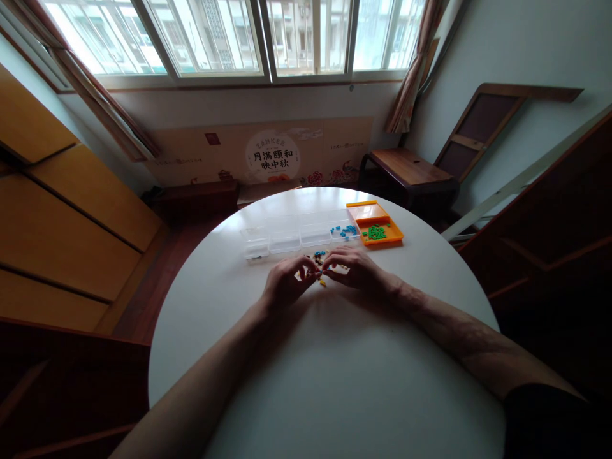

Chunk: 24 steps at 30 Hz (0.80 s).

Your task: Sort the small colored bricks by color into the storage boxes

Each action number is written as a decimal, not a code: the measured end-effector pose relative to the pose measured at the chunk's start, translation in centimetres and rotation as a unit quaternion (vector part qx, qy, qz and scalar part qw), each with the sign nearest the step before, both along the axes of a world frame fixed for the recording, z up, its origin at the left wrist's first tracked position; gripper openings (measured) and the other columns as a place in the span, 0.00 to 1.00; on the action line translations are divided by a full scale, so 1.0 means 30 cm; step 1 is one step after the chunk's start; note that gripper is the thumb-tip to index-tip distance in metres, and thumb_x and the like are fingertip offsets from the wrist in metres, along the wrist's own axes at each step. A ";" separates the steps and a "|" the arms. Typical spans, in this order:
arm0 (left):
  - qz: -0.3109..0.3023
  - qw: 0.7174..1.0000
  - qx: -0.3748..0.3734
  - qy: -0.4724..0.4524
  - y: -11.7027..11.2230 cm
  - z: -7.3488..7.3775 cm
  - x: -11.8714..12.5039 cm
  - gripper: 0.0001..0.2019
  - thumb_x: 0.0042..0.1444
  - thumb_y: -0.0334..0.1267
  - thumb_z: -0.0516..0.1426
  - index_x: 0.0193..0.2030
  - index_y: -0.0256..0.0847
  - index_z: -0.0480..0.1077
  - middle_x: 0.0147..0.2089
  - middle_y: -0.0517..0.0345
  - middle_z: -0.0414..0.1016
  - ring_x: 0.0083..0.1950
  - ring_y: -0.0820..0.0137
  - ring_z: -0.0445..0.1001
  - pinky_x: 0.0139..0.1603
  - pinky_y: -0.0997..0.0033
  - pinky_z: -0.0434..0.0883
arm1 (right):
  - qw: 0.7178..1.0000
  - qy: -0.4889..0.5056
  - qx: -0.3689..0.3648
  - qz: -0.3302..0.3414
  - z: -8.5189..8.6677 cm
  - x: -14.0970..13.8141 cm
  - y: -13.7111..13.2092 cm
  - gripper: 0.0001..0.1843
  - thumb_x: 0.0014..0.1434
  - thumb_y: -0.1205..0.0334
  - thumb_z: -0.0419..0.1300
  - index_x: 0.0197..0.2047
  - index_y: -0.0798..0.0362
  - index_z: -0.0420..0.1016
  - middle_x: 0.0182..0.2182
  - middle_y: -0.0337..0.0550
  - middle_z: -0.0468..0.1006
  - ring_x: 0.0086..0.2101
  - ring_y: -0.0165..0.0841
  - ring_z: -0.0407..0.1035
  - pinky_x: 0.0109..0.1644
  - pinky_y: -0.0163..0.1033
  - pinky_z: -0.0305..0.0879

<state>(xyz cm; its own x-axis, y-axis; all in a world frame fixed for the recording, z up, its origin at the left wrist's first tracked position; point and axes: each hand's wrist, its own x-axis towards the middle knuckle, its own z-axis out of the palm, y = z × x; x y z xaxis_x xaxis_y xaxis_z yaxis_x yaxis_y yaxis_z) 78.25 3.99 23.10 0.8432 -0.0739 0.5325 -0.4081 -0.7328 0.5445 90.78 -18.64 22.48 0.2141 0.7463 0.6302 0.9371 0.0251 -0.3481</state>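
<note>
My left hand [290,278] and my right hand [354,268] meet fingertip to fingertip above the table, both pinched closed. Whatever small piece lies between them is too tiny to name. Around and just beyond my fingers lies a loose pile of small pieces [317,257] in blue, dark and yellow. One yellow piece [323,282] rests on the near side of my fingertips. Past my right hand stands an orange box [400,238] with its lid raised, holding small green pieces [377,232]. Blue pieces [349,232] sit in the right-hand compartment of a clear divided case [287,243].
The round white table [363,382] carries everything. Beyond its far edge are a wooden stool [411,167], a printed cardboard panel [191,153] and a window [210,38]. Wooden cabinets [57,236] stand to the left, and a dark red wooden panel [549,236] to the right.
</note>
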 end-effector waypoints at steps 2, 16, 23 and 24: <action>-0.001 1.000 -0.001 0.000 -0.002 0.001 -0.001 0.07 0.66 0.43 0.68 0.41 0.45 0.80 0.36 0.59 0.85 0.33 0.71 0.79 0.37 0.73 0.73 | 1.000 0.000 0.002 0.000 0.000 -0.001 -0.001 0.02 0.73 0.60 0.67 0.45 0.46 0.81 0.42 0.42 0.87 0.40 0.37 0.80 0.51 0.45 0.76; 0.101 0.994 0.010 0.048 0.075 0.057 -0.012 0.05 0.67 0.40 0.63 0.46 0.44 0.79 0.42 0.59 0.84 0.36 0.69 0.79 0.39 0.70 0.73 | 0.980 0.033 0.106 -0.165 0.016 0.057 -0.033 0.07 0.73 0.58 0.66 0.41 0.47 0.82 0.37 0.42 0.85 0.40 0.40 0.78 0.52 0.48 0.73; 0.129 0.978 0.118 0.115 0.162 0.100 -0.020 0.08 0.66 0.43 0.61 0.41 0.44 0.81 0.41 0.58 0.83 0.35 0.68 0.75 0.36 0.69 0.66 | 0.915 0.070 0.123 -0.377 -0.029 0.160 -0.066 0.10 0.71 0.53 0.66 0.41 0.49 0.83 0.39 0.47 0.86 0.40 0.46 0.75 0.53 0.53 0.72; 0.131 0.976 0.123 0.121 0.173 0.104 -0.021 0.08 0.65 0.43 0.61 0.42 0.45 0.81 0.41 0.58 0.83 0.34 0.68 0.74 0.36 0.68 0.65 | 0.913 0.075 0.114 -0.384 -0.037 0.168 -0.067 0.09 0.71 0.53 0.66 0.43 0.49 0.83 0.41 0.48 0.86 0.42 0.47 0.75 0.54 0.53 0.72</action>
